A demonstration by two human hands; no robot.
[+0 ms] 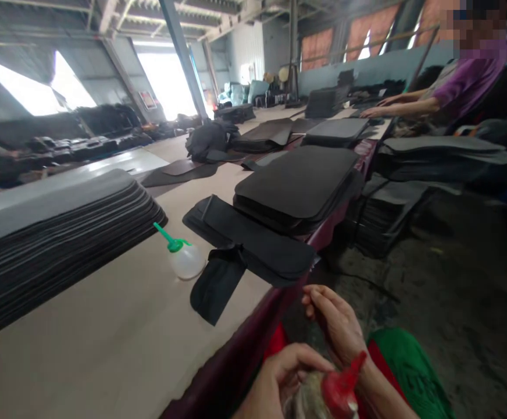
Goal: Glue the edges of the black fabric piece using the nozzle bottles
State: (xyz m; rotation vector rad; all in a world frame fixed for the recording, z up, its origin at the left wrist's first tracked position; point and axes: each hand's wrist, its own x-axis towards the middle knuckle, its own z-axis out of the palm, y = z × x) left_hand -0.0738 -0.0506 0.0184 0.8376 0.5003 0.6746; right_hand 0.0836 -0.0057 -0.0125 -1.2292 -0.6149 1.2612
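Observation:
At the bottom of the view my left hand (275,381) is wrapped round a bottle (312,396) with a red nozzle cap, held beside the table edge. My right hand (334,317) is just beyond it, fingers curled with the fingertips together; whatever they may pinch is too small to name. On the table in front lie dark fabric pieces (262,238), with a smaller dark flap (218,285) folded out toward me. A translucent bottle (186,262) with a green spout stands left of them.
The table (105,361) carries a tall stack of dark sheets (70,233) at left and another dark stack (297,180) further on. More stacks (384,209) sit right of the table. A person in a purple top (475,87) reaches over the table's far right side.

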